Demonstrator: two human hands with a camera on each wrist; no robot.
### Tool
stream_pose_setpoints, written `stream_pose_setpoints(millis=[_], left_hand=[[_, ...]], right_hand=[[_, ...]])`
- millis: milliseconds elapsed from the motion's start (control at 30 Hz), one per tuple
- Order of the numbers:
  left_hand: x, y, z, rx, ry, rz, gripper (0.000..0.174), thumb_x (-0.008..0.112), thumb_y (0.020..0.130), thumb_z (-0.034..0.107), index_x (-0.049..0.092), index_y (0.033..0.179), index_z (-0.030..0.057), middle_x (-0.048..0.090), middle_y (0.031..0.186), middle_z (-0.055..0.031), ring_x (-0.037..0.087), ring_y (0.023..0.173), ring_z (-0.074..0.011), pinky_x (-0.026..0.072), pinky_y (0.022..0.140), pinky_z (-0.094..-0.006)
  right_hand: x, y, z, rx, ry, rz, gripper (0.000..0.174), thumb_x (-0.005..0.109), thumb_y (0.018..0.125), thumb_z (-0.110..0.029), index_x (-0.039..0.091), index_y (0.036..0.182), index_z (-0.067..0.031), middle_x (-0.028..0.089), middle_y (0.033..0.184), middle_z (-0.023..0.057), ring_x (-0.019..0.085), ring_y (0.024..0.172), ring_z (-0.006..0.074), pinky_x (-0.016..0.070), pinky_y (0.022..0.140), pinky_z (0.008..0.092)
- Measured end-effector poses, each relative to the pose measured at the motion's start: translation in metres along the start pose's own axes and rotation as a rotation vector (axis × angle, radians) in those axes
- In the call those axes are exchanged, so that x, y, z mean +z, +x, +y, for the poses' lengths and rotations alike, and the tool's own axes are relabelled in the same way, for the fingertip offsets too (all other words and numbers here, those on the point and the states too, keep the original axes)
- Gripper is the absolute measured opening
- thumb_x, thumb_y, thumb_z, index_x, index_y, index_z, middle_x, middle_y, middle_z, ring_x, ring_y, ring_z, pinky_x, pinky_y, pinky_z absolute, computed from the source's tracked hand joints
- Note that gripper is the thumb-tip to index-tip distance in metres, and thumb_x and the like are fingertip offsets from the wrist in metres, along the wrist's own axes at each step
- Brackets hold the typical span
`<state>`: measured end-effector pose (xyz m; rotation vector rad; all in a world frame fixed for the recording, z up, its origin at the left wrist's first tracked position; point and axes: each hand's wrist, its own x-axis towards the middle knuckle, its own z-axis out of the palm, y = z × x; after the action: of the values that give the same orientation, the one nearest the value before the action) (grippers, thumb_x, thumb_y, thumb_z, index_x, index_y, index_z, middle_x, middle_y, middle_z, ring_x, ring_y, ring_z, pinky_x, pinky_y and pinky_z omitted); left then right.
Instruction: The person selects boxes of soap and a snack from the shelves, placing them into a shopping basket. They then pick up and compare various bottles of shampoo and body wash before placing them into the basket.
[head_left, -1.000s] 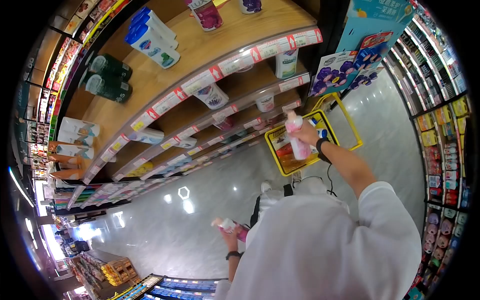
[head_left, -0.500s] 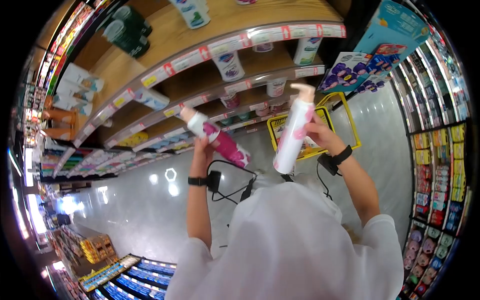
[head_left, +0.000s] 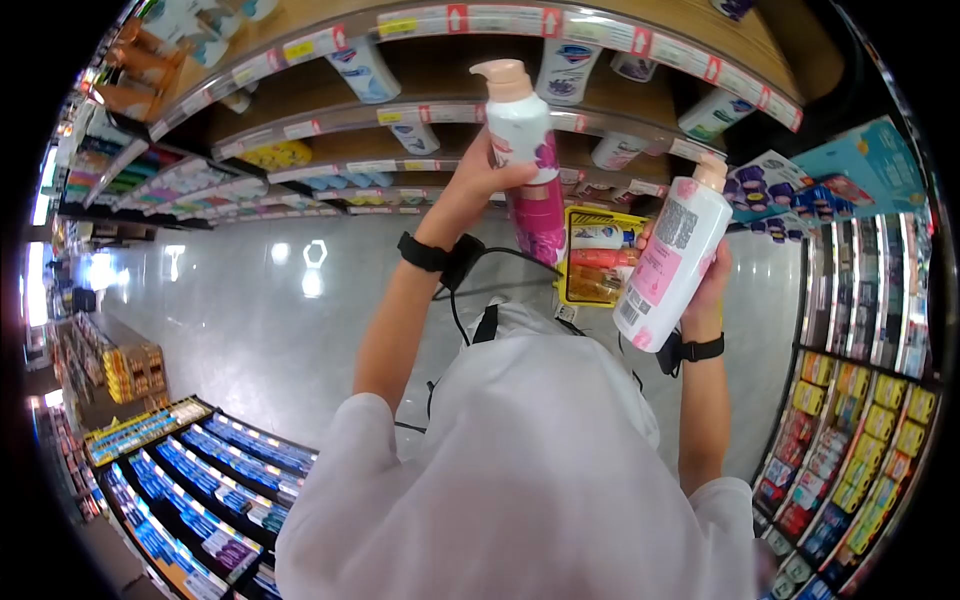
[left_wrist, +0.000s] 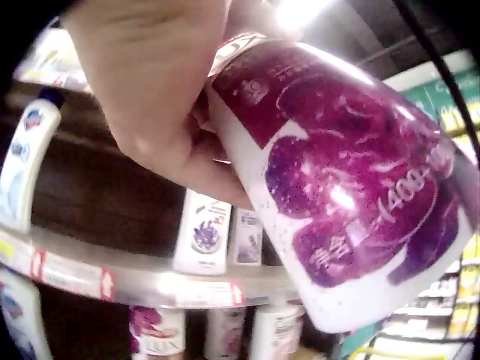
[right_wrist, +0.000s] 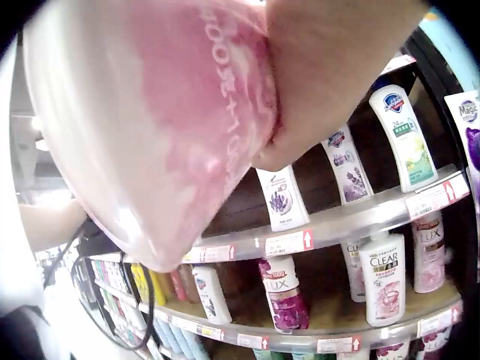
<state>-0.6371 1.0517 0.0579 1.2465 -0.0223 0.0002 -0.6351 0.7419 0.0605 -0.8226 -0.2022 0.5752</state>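
My left hand (head_left: 475,190) grips a white-and-magenta pump bottle (head_left: 541,210) round its upper body, with the beige pump head at the top. The left wrist view shows the purple flower print of this body wash bottle (left_wrist: 352,172) close up. In my right hand (head_left: 712,285) is a white-and-pink pump bottle (head_left: 672,262), tilted, its back label with a square code facing up. Seen from the right wrist, the pink bottle (right_wrist: 150,120) fills the upper left, fingers hidden behind it. Both bottles are held up before the shelves, apart from each other.
A yellow basket (head_left: 562,290) below the hands holds a white bottle (head_left: 598,237), a red item (head_left: 603,258) and an amber bottle (head_left: 595,284). Curved shelves with bottles, such as a CLEAR bottle (right_wrist: 385,281), stand ahead. Cables hang from the wrist cameras. Shelving (head_left: 850,430) runs along the right.
The pink bottle has come up from over the basket and turned its back label upward. The left hand has risen from low beside the body with the magenta bottle, now nearer the right hand.
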Motion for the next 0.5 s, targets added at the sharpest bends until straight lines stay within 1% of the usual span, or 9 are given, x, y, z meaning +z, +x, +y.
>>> stream_pose_setpoints(millis=[33, 67, 100, 133, 233, 300, 367, 400, 500], left_hand=[[-0.003, -0.003, 0.008, 0.004, -0.001, 0.018, 0.075, 0.079, 0.070, 0.025, 0.040, 0.130, 0.0032, 0.055, 0.118, -0.0090, 0.055, 0.108, -0.0175, 0.0433, 0.094, -0.0347], [-0.008, -0.006, 0.015, 0.026, 0.164, 0.035, 0.082, 0.082, 0.066, 0.025, 0.039, 0.131, 0.0029, 0.055, 0.119, -0.0095, 0.054, 0.110, -0.0186, 0.0426, 0.095, -0.0350], [-0.014, -0.009, 0.023, 0.046, 0.332, 0.049, 0.088, 0.086, 0.061, 0.025, 0.038, 0.132, 0.0026, 0.055, 0.121, -0.0101, 0.053, 0.112, -0.0196, 0.0419, 0.096, -0.0353], [-0.018, -0.014, 0.031, 0.038, 0.396, 0.084, 0.097, 0.089, 0.055, 0.024, 0.036, 0.134, 0.0021, 0.055, 0.122, -0.0106, 0.053, 0.114, -0.0212, 0.0410, 0.098, -0.0354], [-0.035, -0.028, 0.044, 0.116, 0.431, 0.169, 0.097, 0.088, 0.055, 0.021, 0.036, 0.134, 0.0022, 0.056, 0.120, -0.0104, 0.055, 0.111, -0.0215, 0.0423, 0.097, -0.0355], [-0.042, -0.039, 0.055, 0.120, 0.348, 0.252, 0.089, 0.086, 0.058, 0.016, 0.038, 0.132, 0.0032, 0.058, 0.117, -0.0100, 0.057, 0.107, -0.0207, 0.0452, 0.094, -0.0356], [-0.061, -0.046, 0.060, 0.173, 0.236, 0.288, 0.083, 0.082, 0.061, 0.012, 0.039, 0.131, 0.0033, 0.058, 0.116, -0.0100, 0.058, 0.106, -0.0206, 0.0459, 0.094, -0.0359], [-0.067, -0.050, 0.067, 0.181, 0.187, 0.307, 0.079, 0.080, 0.062, 0.009, 0.039, 0.130, 0.0033, 0.058, 0.116, -0.0096, 0.058, 0.105, -0.0210, 0.0464, 0.093, -0.0358], [-0.086, -0.065, 0.095, 0.327, 0.222, 0.399, 0.070, 0.079, 0.069, 0.010, 0.041, 0.128, 0.0046, 0.057, 0.117, -0.0098, 0.058, 0.106, -0.0215, 0.0464, 0.095, -0.0378]], right_hand=[[-0.001, -0.001, 0.002, 0.002, -0.046, 0.024, 0.084, 0.047, 0.080, -0.068, 0.040, 0.130, -0.0002, 0.057, 0.105, 0.0193, 0.060, 0.096, 0.0274, 0.0539, 0.078, 0.0386], [0.001, -0.002, 0.002, 0.013, -0.064, 0.061, 0.083, 0.050, 0.080, -0.066, 0.040, 0.130, -0.0003, 0.057, 0.108, 0.0187, 0.060, 0.098, 0.0276, 0.0531, 0.080, 0.0388], [-0.001, -0.002, 0.004, 0.021, -0.062, 0.052, 0.083, 0.050, 0.080, -0.066, 0.040, 0.130, -0.0003, 0.057, 0.108, 0.0187, 0.060, 0.098, 0.0276, 0.0531, 0.080, 0.0388], [-0.006, -0.002, 0.005, 0.023, -0.104, 0.055, 0.082, 0.053, 0.079, -0.063, 0.040, 0.131, -0.0005, 0.057, 0.109, 0.0184, 0.060, 0.099, 0.0277, 0.0523, 0.082, 0.0392], [-0.022, -0.003, 0.011, 0.025, -0.161, 0.057, 0.081, 0.060, 0.078, -0.057, 0.038, 0.133, -0.0015, 0.056, 0.114, 0.0169, 0.059, 0.102, 0.0274, 0.0500, 0.086, 0.0402], [-0.034, -0.004, 0.014, 0.023, -0.179, 0.059, 0.081, 0.063, 0.078, -0.053, 0.037, 0.134, -0.0022, 0.055, 0.118, 0.0158, 0.058, 0.105, 0.0271, 0.0484, 0.089, 0.0407], [-0.042, -0.002, 0.018, 0.004, -0.248, 0.170, 0.082, 0.066, 0.076, -0.053, 0.036, 0.134, -0.0017, 0.056, 0.117, 0.0170, 0.057, 0.106, 0.0290, 0.0466, 0.090, 0.0400], [-0.043, -0.002, 0.019, 0.005, -0.238, 0.165, 0.082, 0.066, 0.076, -0.053, 0.036, 0.134, -0.0017, 0.056, 0.117, 0.0170, 0.057, 0.106, 0.0290, 0.0466, 0.090, 0.0400], [-0.040, 0.002, 0.015, -0.003, -0.313, 0.153, 0.085, 0.068, 0.075, -0.052, 0.035, 0.135, -0.0019, 0.056, 0.117, 0.0168, 0.057, 0.106, 0.0290, 0.0465, 0.090, 0.0405]])
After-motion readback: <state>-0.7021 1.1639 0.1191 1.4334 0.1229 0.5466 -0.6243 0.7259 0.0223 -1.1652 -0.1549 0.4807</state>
